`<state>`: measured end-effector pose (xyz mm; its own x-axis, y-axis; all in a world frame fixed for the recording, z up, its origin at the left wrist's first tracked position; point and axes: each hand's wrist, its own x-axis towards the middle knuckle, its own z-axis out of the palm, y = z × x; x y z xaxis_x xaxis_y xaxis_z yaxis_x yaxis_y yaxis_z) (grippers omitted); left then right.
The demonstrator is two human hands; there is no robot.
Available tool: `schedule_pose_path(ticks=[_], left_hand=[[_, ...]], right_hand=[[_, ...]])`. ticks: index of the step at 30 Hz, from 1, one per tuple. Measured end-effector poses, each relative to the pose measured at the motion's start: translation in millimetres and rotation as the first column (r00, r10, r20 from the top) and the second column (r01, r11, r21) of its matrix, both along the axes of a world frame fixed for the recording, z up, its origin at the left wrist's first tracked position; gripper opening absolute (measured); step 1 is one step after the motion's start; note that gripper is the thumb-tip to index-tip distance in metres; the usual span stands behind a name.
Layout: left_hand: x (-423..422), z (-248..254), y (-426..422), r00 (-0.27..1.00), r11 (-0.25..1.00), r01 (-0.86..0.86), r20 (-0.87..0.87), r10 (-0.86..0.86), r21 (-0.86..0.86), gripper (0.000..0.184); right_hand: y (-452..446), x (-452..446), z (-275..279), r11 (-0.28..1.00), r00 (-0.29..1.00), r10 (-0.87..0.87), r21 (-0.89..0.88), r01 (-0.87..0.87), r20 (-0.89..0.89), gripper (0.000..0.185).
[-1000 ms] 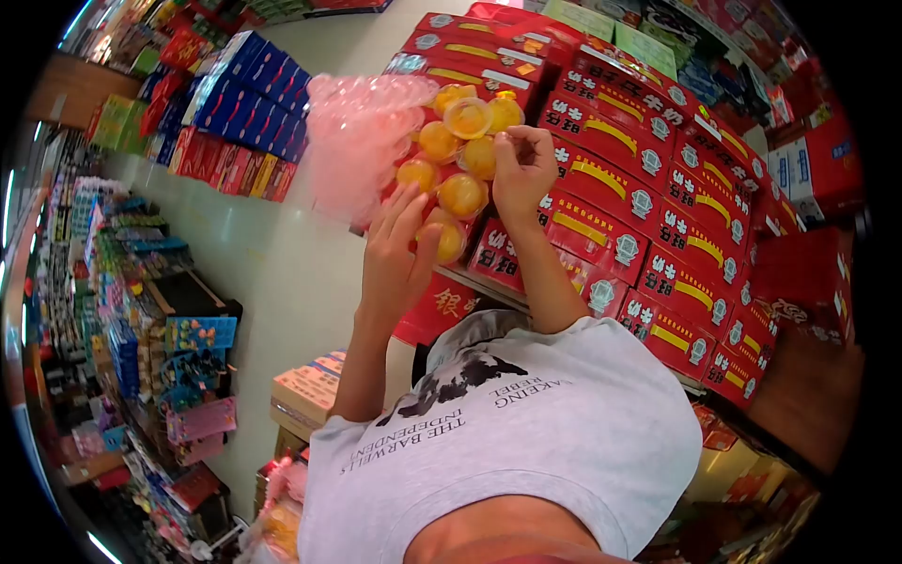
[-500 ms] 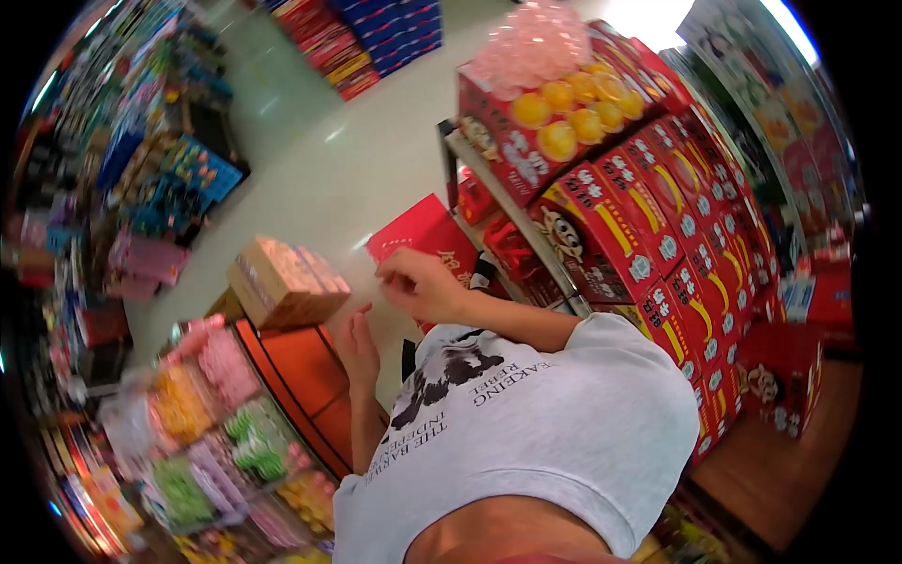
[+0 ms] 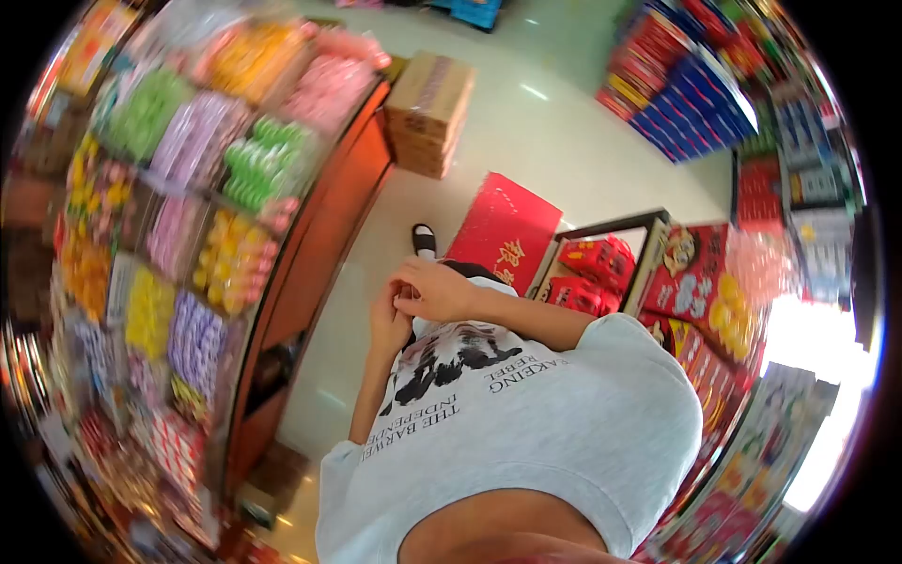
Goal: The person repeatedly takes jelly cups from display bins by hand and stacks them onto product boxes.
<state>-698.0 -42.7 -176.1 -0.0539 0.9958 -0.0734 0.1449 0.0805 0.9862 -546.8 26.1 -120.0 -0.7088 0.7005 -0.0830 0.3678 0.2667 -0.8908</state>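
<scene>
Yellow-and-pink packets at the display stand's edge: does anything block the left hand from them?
Nothing visible blocks the left hand; only floor and the display stand's orange side show between it and the yellow-and-pink packets.

Head view (fairly close) faces down over shirt (image 3: 545,404).

Shirt front, lower print: on the white shirt (image 3: 554,414), bodyward of the left hand (image 3: 388,320), "THE BARWEL…" and "INDEPENDEN…", both running into folds.
Shirt front, upper print: bodyward of the right hand (image 3: 434,289), "…AKEING", its start unclear, above "REBEL".
Red box (image 3: 503,221): beyond the hands, gold "银", next character partly hidden.
Red carton (image 3: 684,274): right of the hands, large white characters, too blurred to read.
</scene>
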Motion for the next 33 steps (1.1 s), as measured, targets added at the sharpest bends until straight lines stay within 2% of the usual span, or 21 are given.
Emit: schedule_pose_path(ticks=[1,2,5,9,12,14,18,20,21,22,23,25,27,28,30,32,33], left_hand=[[-6.2,4.1,-2.9,1.0,0.999,-0.02,-0.022,0.02,-0.028,0.039],[-12.3,-0.1,-5.5,0.996,0.996,-0.085,-0.033,0.084,-0.022,0.036],[-32.3,7.4,-7.1,0.964,0.963,-0.264,0.008,0.264,-0.052,0.032],[-71.0,14.0,-1.0,0.898,0.895,-0.439,-0.073,0.434,-0.074,0.029],[-112.7,8.3,8.2,0.851,0.846,-0.525,-0.046,0.523,-0.086,0.027],[-144.0,1.9,18.1,0.822,0.818,-0.57,-0.029,0.569,-0.081,0.027],[-206.4,-31.2,40.6,0.806,0.806,-0.591,0.019,0.591,-0.031,0.029],[-239.2,-41.9,55.1,0.751,0.768,-0.635,0.17,0.638,-0.078,0.036],[-255.1,-44.1,62.8,0.717,0.753,-0.65,0.246,0.653,-0.102,0.04],[-271.0,-35.6,70.7,0.717,0.715,-0.683,0.048,0.695,-0.149,0.046],[-280.3,-27.7,79.1,0.719,0.717,-0.681,0.046,0.693,-0.152,0.046],[-295.1,-11.4,98.6,0.659,0.656,-0.752,-0.069,0.749,-0.067,0.049],[-333.3,-79.4,98.1,0.654,0.677,-0.733,-0.21,0.726,0.057,0.054],[-349.3,-107.5,101.8,0.709,0.715,-0.699,-0.124,0.694,0.004,0.055],[-377.6,-123.4,116.7,0.765,0.764,-0.644,-0.034,0.643,-0.05,0.056],[-396.3,-125.8,128.8,0.795,0.796,-0.603,0.032,0.605,-0.058,0.054],[-397.1,-108.9,131.9,0.808,0.808,-0.585,0.038,0.588,-0.067,0.054]], right_hand=[[6.3,-12.5,-2.9,0.998,0.999,0.042,0.047,-0.042,0.018,0.032],[13.7,-24.1,-1.1,0.993,0.992,0.118,-0.005,-0.118,0.031,0.034],[34.1,-68.1,-4.4,0.958,0.956,0.284,0.02,-0.286,0.075,0.037],[55.8,-131.0,-19.4,0.912,0.911,0.411,0.004,-0.411,-0.033,0.039],[68.6,-184.2,-18.9,0.88,0.882,0.47,-0.054,-0.472,-0.044,0.04],[76.6,-217.7,-23.0,0.871,0.887,0.454,-0.168,-0.461,-0.079,0.044],[90.5,-277.3,-44.7,0.877,0.881,0.468,-0.085,-0.472,-0.07,0.052],[95.7,-306.9,-42.1,0.924,0.879,0.326,-0.078,-0.374,-0.347,0.057],[99.4,-322.1,-44.1,0.924,0.878,0.324,-0.082,-0.374,-0.351,0.057],[103.9,-337.4,-46.5,0.908,0.885,0.299,-0.177,-0.379,-0.357,0.062],[108.4,-350.9,-48.2,0.885,0.892,0.274,-0.269,-0.38,-0.359,0.067],[117.6,-375.6,-52.1,0.89,0.915,0.269,-0.286,-0.355,-0.3,0.068],[122.5,-403.8,-76.3,0.923,0.925,0.244,-0.224,-0.314,-0.29,0.055],[126.4,-415.6,-84.2,0.924,0.928,0.241,-0.223,-0.309,-0.286,0.055],[133.1,-440.1,-99.6,0.877,0.966,0.162,-0.419,-0.235,-0.202,0.041],[139.9,-469.0,-144.1,0.909,0.966,0.069,-0.383,-0.164,-0.249,0.037],[142.4,-481.3,-166.3,0.933,0.953,-0.006,-0.344,-0.103,-0.302,0.034]])
